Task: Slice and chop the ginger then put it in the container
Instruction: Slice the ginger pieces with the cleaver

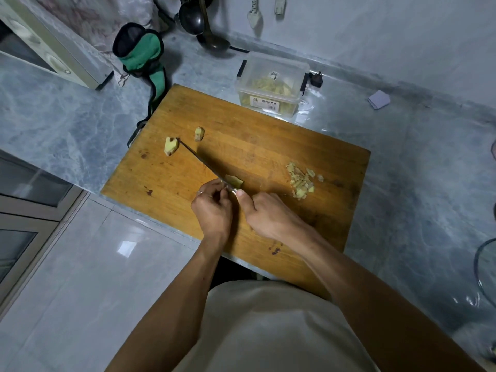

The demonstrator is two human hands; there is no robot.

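A wooden cutting board [268, 146] lies on the marble counter. My right hand [268, 216] grips the handle of a knife [198, 158], whose thin blade runs away to the upper left. My left hand [213, 208] sits just left of the blade, fingers curled on a ginger piece [234, 181] that shows on the blade's right side. Two uncut ginger chunks [171, 146] [199, 133] lie near the knife tip. A pile of chopped ginger [300, 181] sits on the board's right part. The clear plastic container [271, 84], holding ginger strips, stands behind the board.
A green and black fabric item [142, 57] lies beyond the board's far left corner. Ladles [212, 36] hang on the back wall. A cream appliance [40, 41] stands far left. A glass bowl's rim [483, 269] shows at the right edge, a purple card [379, 99] behind.
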